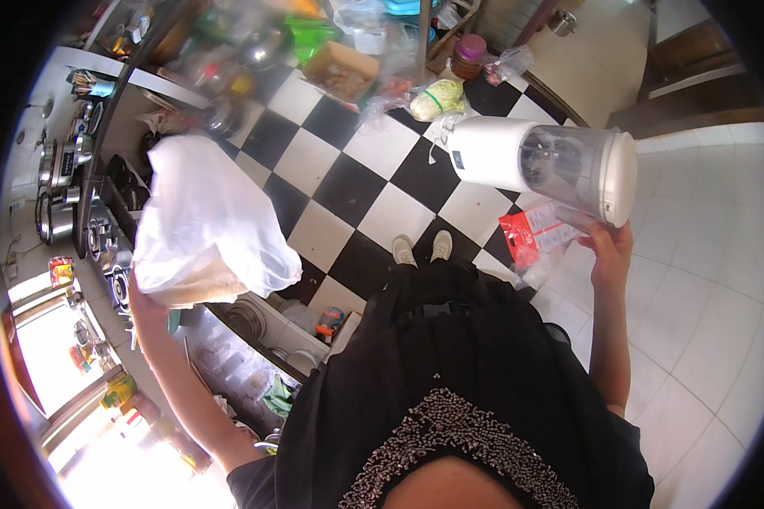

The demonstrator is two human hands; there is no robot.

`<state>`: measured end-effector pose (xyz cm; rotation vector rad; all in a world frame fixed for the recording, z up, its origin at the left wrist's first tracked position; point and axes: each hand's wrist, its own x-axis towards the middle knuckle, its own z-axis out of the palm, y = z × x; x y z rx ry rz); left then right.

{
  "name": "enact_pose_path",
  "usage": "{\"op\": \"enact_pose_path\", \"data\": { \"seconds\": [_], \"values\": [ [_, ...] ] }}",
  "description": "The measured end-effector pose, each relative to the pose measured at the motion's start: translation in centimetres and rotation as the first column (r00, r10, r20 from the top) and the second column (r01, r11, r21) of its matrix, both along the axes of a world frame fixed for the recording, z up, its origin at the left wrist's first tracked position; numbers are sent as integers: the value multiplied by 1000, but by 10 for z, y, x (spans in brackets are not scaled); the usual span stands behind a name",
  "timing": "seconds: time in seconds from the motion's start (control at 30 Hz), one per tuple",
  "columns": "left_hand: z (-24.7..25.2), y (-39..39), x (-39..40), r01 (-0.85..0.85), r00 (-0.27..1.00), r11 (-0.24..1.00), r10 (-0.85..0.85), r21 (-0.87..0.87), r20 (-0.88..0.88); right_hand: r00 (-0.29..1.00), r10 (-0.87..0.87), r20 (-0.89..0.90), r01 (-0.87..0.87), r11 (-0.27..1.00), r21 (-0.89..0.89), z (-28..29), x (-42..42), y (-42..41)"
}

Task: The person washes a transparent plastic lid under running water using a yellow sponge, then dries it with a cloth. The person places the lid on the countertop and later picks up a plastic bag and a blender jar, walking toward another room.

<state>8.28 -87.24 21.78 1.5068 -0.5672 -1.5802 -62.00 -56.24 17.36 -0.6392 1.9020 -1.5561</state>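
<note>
On the left, my left hand (145, 310) grips the lower edge of a large white plastic bag (207, 210). Something tan shows through the bag's bottom; I cannot tell what it is. To the right, my right hand (606, 254) holds a blender lying on its side in the air. Its white base (493, 153) points left, its clear jar (560, 162) is in the middle, and a cream lid (619, 179) is by my fingers. Just under the jar is a red and white packet (538, 230); whether my fingers touch it is unclear.
A gas stove (120, 286) and a metal sink (235, 369) line the left counter. On the checkered floor (350, 184) are a cardboard box (340, 73), a napa cabbage (438, 100) and a purple-lidded jar (469, 56). A white tiled wall (687, 267) stands at right.
</note>
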Motion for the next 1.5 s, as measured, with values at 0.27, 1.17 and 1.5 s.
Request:
{"op": "enact_pose_path", "data": {
  "seconds": [0.27,1.17,1.5],
  "values": [
    [129,4,29,185,491,900,264,-396,830,999,-8,-42,9,1000,14,19,6,-10],
    [-284,68,-156,467,-89,662,-623,585,777,998,7,-66,1,993,120,36,43,-20],
    [-345,131,-122,501,24,704,-593,504,805,992,96,-85,-88,991,101,31,41,-73]
  ]
}}
